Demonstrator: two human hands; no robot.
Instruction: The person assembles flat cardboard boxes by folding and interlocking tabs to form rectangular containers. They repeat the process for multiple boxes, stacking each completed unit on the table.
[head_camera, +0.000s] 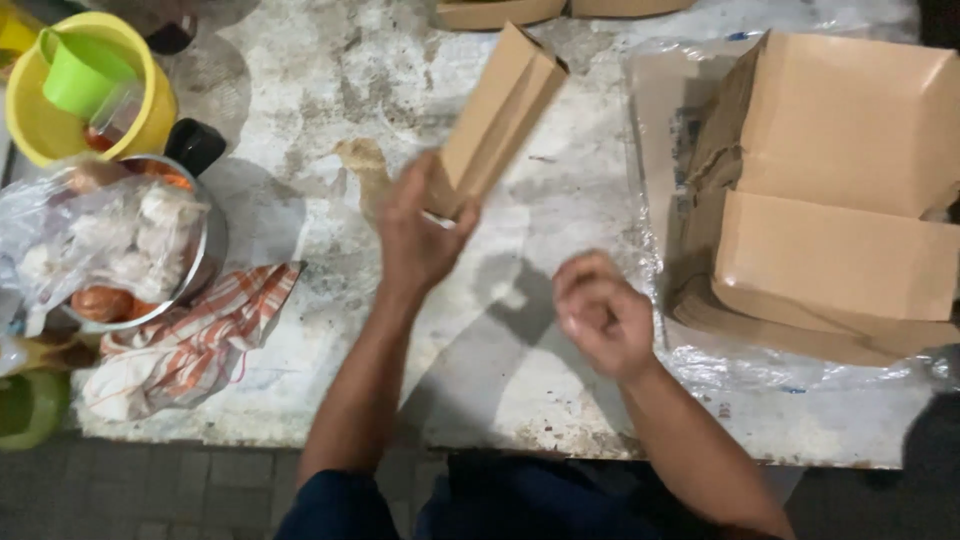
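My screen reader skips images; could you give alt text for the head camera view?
The left hand holds up a folded brown cardboard box over a worn white table; the right hand is curled, empty. Flat cardboard blanks lie right, a striped cloth left.

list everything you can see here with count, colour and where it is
folded cardboard box: 1, brown, held up above table centre
flat box stack: 1, brown, right, on clear plastic
table: 1, mottled white, centre
bucket: 1, yellow, top left
cup: 1, green, inside bucket
metal bowl: 1, silver, left, holding bagged food
cloth: 1, orange-white striped, lower left
left hand: 1, gripping the folded box
right hand: 1, loosely closed, holding nothing
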